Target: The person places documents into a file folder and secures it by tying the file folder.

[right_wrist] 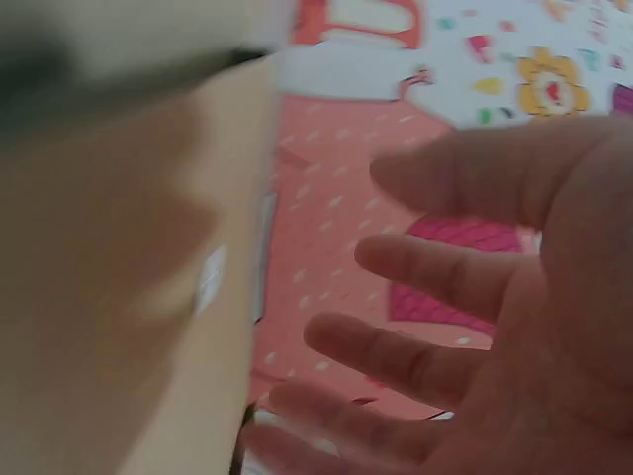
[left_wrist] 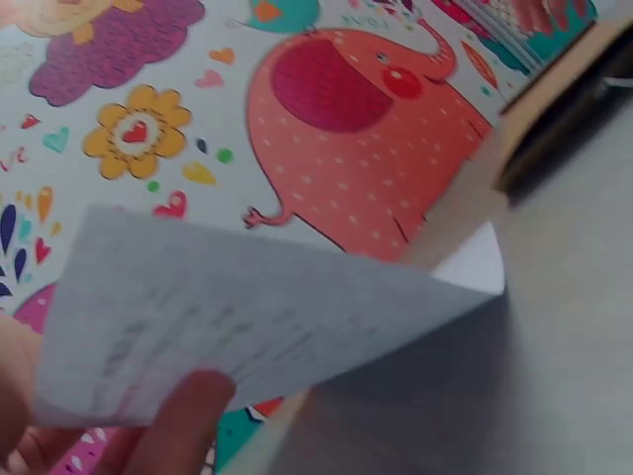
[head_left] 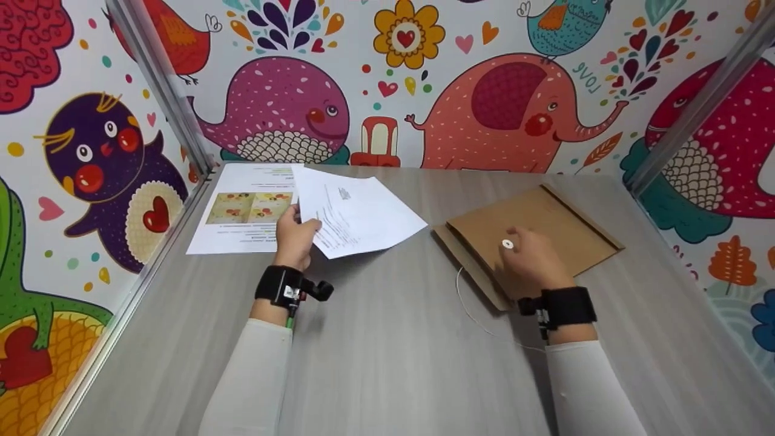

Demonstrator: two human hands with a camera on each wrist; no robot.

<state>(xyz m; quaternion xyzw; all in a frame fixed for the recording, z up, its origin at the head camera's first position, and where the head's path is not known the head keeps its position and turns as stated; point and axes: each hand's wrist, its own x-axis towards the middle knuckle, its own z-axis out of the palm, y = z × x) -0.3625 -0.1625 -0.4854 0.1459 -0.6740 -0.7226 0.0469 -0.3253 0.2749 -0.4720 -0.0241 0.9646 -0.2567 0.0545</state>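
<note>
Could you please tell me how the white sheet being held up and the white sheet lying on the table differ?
The held sheet is raised and bent in the left hand, while the table sheet lies flat. The held sheet's visible face shows text-like lines and no picture, whereas the table sheet carries a coloured picture. Both are white printed sheets.

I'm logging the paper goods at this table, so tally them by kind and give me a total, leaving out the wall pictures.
Printed sheets: 2 (flat sheet on the table; held sheet in the grip of the left hand)
Brown envelope: 1
Total: 3, though extra sheets hidden beneath can't be ruled out.
</note>
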